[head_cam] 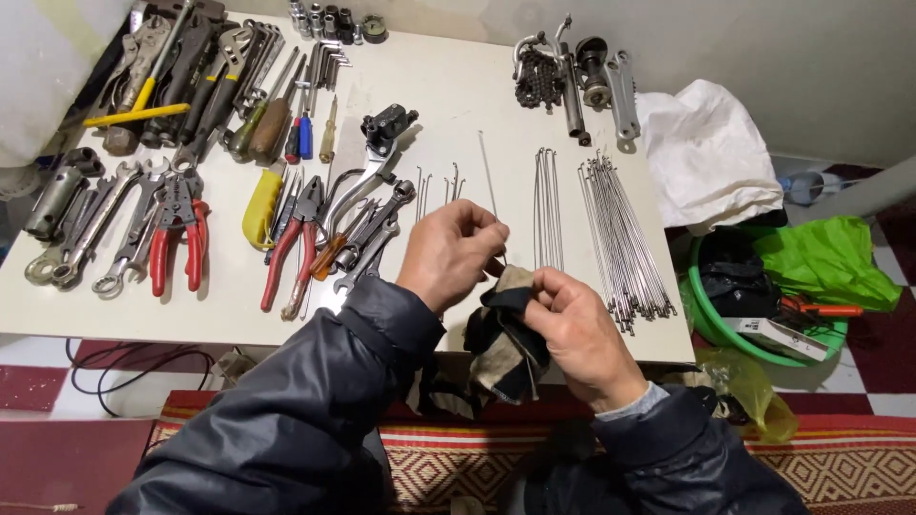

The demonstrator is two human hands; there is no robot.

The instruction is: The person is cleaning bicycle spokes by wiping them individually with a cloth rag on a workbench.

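One thin steel spoke [489,181] pinched in my left hand [448,253], running up over white table [458,95]. My right hand [577,334] clamps dark-and-tan rag [506,329] around its lower end, at table's near edge. Judging wiping step; next stroke needs steady pull. Spoke bundle [620,238] right of spoke, close; red-handled pliers [291,243] left. Room tight.

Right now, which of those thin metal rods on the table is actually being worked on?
The single rod pinched in the left hand, running up the table alone. The right hand holds a dark rag at its lower end. The others lie untouched in bundles.
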